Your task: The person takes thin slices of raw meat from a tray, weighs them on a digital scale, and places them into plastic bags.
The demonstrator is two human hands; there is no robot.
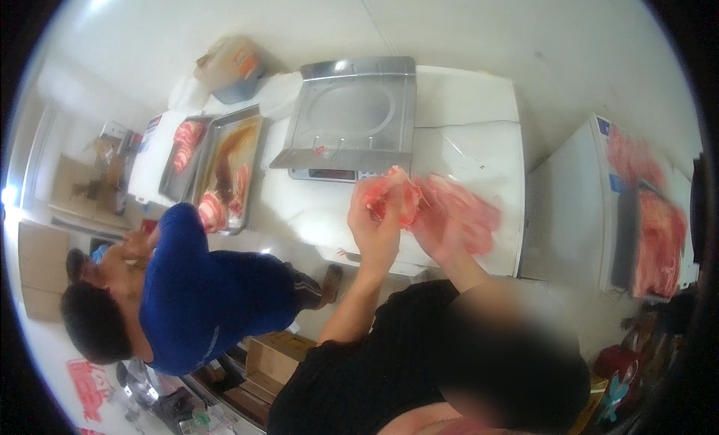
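Observation:
My left hand is closed around a piece of raw red meat with pale fat, held up over the front of the white table. My right hand is at the right side of the same piece, its fingers against it and somewhat blurred. Just beyond that hand, a flat spread of pink sliced meat lies on the table. Behind my hands stands a scale with a broad metal pan and a display along its front edge. A small red scrap rests on the pan's front lip.
Metal trays with meat pieces and brown liquid sit on the table's left. Behind them is a plastic jug. A white freezer at the right bears a tray of meat. A person in blue bends at the left.

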